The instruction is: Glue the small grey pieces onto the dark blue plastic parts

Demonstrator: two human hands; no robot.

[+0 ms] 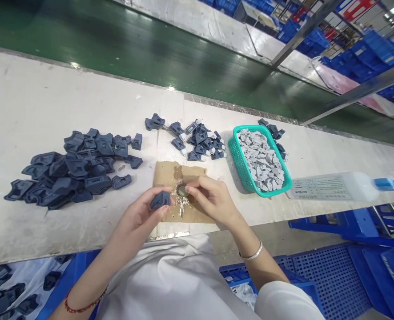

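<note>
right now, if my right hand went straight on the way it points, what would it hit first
Your right hand would likely meet the small round dish at its fingertips; depth there is unclear.

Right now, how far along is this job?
Looks done: the middle cluster, dark parts with pale tips showing.
In hand: left hand holds one dark part; right hand is at the small dish, its grip unclear.
Left, apparently: the big dark pile, no pale tips visible, and loose grey pieces filling the green basket.
</note>
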